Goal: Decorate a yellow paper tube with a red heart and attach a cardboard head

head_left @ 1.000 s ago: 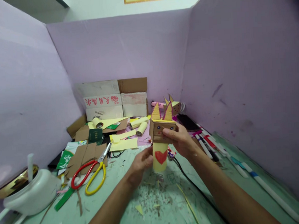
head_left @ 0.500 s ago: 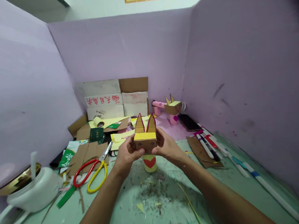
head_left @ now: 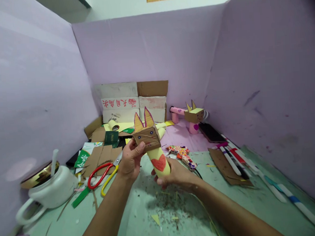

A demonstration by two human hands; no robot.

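A handmade cardboard animal figure [head_left: 147,137] is held tilted above the table in both hands. It has a brown box head with drawn eyes, two pointed ears outlined in purple, and a yellow tube body bearing a red heart [head_left: 159,163]. My left hand [head_left: 132,158] pinches the lower left side of the head, its thumb on the face. Lower down, my right hand [head_left: 173,175] wraps round the bottom of the yellow tube. Behind the right hand lies a patterned fabric piece [head_left: 181,153].
Red-and-yellow scissors [head_left: 107,172] and a white mug [head_left: 53,186] stand left, near cardboard scraps [head_left: 102,157]. A pink animal figure [head_left: 194,115] is at the back right, beside a phone [head_left: 211,132]. Markers [head_left: 231,159] lie right. Purple panels [head_left: 148,47] enclose the table.
The figure has been lifted and tilted, its face turned up toward me. My right hand has moved from the head down to the tube. The view has shifted slightly left.
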